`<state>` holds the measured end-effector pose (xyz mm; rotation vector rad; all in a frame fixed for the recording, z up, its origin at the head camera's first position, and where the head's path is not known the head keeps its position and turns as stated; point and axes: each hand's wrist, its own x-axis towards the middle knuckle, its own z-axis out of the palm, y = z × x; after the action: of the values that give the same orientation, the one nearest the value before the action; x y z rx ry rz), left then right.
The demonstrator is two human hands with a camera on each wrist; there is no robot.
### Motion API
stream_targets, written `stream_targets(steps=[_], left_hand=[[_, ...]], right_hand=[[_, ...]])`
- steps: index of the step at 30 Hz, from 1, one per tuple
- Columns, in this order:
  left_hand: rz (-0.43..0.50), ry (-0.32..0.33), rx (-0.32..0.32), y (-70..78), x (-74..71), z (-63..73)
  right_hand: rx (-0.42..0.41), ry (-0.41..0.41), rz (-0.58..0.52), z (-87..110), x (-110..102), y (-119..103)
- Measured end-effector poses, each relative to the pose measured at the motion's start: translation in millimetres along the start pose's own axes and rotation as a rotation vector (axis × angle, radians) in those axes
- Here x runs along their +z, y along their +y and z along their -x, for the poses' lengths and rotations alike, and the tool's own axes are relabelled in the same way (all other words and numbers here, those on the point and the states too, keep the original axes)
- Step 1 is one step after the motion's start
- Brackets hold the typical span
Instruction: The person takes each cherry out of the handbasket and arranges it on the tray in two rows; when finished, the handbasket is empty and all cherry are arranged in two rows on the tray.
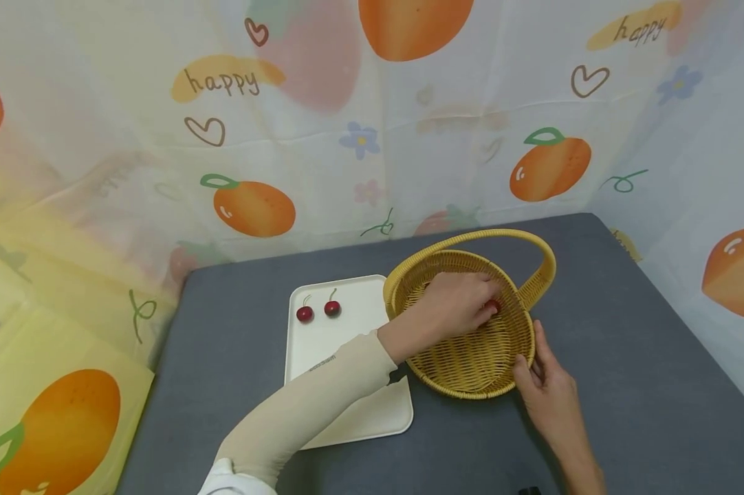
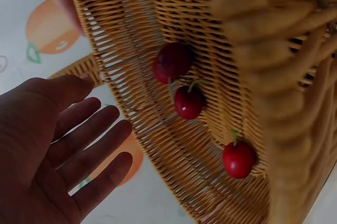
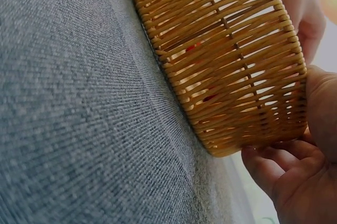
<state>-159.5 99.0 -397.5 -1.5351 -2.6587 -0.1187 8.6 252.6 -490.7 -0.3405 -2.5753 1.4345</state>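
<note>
My left hand reaches down into a yellow wicker basket. In the left wrist view its fingers are loosely extended beside the woven wall, with nothing between them. Several dark red cherries with green stems lie inside the basket, and one cherry shows just past the left fingertips in the head view. The right hand grips the basket's near right side, thumb at the rim and fingers against the outer weave. The basket's handle arches over its far side.
A white rectangular tray lies left of the basket, partly hidden under the left forearm. Two cherries with stems sit near its far left corner. Grey cloth covers the table; a fruit-patterned curtain hangs behind.
</note>
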Motion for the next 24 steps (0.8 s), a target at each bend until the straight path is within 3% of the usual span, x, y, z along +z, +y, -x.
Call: stream_targets(steps=[9, 16, 24], left_hand=[[-0.029, -0.193, -0.033, -1.4, 19.3, -12.2], [-0.041, -0.263, -0.035, 1.6, 28.2, -12.4], [-0.088, -0.271, -0.034, 6.9, 37.2, -16.6]], right_hand=[[-0.007, 0.008, -0.002, 0.0, 1.0, -2.4], [-0.016, 0.006, -0.029, 0.8, 2.0, -1.7], [-0.001, 0.020, -0.019, 1.0, 2.3, 1.5]])
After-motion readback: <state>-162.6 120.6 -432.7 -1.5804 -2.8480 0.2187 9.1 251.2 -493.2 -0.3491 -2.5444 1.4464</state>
